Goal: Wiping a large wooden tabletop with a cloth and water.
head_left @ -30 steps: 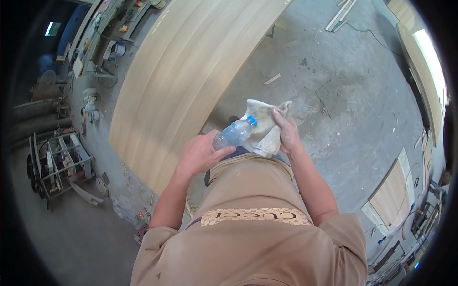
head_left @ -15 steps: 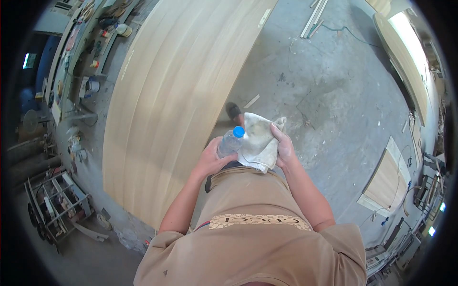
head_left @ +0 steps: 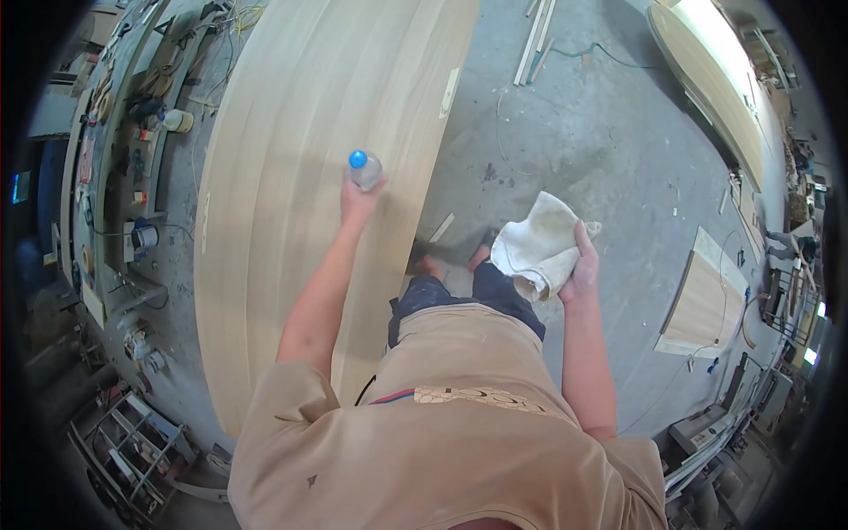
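Observation:
My left hand is wrapped round a clear plastic bottle with a blue cap, held out over the large wooden panel. Whether the bottle touches the panel I cannot tell. In my right hand a white cloth is gripped by one side. Greyish stains mark the cloth, and its lower edge is folded over. It hangs above the concrete floor, to the right of the panel, in front of my legs.
A cluttered workbench runs along the left, with a metal-framed cart nearer me. At the right lie a smaller wooden panel and a long curved board. Thin wood strips and a green hose rest on the floor.
My left hand has carried the bottle forward and left, from in front of my body to over the panel. My right hand has moved the cloth to the right, away from the bottle.

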`<state>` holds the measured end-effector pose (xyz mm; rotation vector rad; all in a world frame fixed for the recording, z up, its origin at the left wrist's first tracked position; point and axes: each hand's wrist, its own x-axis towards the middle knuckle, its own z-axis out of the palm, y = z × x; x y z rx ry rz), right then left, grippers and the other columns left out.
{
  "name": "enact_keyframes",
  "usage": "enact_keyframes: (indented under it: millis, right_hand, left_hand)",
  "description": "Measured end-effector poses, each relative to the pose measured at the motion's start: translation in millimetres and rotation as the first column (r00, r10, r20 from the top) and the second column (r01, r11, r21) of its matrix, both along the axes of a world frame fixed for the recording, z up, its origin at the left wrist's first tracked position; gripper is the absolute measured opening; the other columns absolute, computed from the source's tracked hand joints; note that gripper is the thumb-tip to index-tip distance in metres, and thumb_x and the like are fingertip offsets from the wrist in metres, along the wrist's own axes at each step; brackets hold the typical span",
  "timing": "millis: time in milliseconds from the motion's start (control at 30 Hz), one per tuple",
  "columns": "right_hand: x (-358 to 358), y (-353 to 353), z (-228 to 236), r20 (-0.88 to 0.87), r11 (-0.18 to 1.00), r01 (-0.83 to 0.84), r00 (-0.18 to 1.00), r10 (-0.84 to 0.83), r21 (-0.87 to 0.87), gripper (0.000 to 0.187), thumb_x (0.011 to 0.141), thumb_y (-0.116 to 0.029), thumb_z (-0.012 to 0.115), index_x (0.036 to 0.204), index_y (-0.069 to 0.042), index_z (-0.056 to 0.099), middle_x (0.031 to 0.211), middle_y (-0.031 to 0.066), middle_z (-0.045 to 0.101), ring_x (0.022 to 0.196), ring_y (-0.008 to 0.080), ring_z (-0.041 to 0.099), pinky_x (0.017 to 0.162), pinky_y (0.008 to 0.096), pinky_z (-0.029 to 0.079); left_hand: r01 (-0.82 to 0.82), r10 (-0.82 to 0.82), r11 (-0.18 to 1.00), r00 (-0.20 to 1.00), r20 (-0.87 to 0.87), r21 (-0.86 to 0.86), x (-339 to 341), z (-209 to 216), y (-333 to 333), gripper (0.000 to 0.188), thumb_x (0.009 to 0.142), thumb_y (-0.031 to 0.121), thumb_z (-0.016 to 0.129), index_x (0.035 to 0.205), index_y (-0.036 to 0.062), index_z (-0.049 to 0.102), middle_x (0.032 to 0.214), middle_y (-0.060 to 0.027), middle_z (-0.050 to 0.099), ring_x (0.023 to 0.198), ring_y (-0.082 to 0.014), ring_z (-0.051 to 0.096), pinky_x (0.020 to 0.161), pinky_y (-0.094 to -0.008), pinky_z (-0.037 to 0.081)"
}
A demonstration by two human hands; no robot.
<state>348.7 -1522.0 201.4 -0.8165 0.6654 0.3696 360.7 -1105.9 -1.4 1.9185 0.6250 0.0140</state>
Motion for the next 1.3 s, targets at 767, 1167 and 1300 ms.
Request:
enact_keyframes:
  millis: [767,1167,1300]
  right_hand:
    - [478,27,-190,-0.099,0.881,-0.390,0.921,0.378,-0.269,0.045,0.107,-0.031,0.059,0.139,0.002,0.057,0.135,0.0172,0.066,0.120,0.0289,0.067,0.104,0.0419,0.055]
    - [614,153,-264,-0.015,-0.084,0.223,0.295,0.955,-0.971,0.068,0.082,-0.005,0.067,0.148,0.005,0.050,0.155,0.0284,0.047,0.147,0.0397,0.042,0.124,0.0452,0.034]
    - [467,174,-281,-0.094,-0.150,0.275,0.208,0.974,-0.950,0.070,0.085,-0.015,0.067,0.151,-0.001,0.047,0.157,0.0187,0.048,0.141,0.0377,0.048,0.115,0.0516,0.040]
  left_hand:
    - [-0.576,0.559,0.817,0.794,0.238,0.002,248,-43,28,0.058,0.090,0.025,0.083,0.134,-0.0005,0.055,0.139,-0.0129,0.057,0.129,-0.0244,0.056,0.107,-0.0389,0.046]
    - [-0.426,0.330,0.849,0.889,0.316,0.312,243,-104,28,0.055,0.091,0.032,0.073,0.130,-0.0019,0.056,0.156,-0.0275,0.042,0.147,-0.0408,0.038,0.121,-0.0510,0.028]
    - [-0.418,0.336,0.813,0.905,0.260,0.404,227,-94,35,0.058,0.091,0.036,0.072,0.131,-0.0025,0.055,0.156,-0.0286,0.042,0.147,-0.0419,0.038,0.121,-0.0513,0.028]
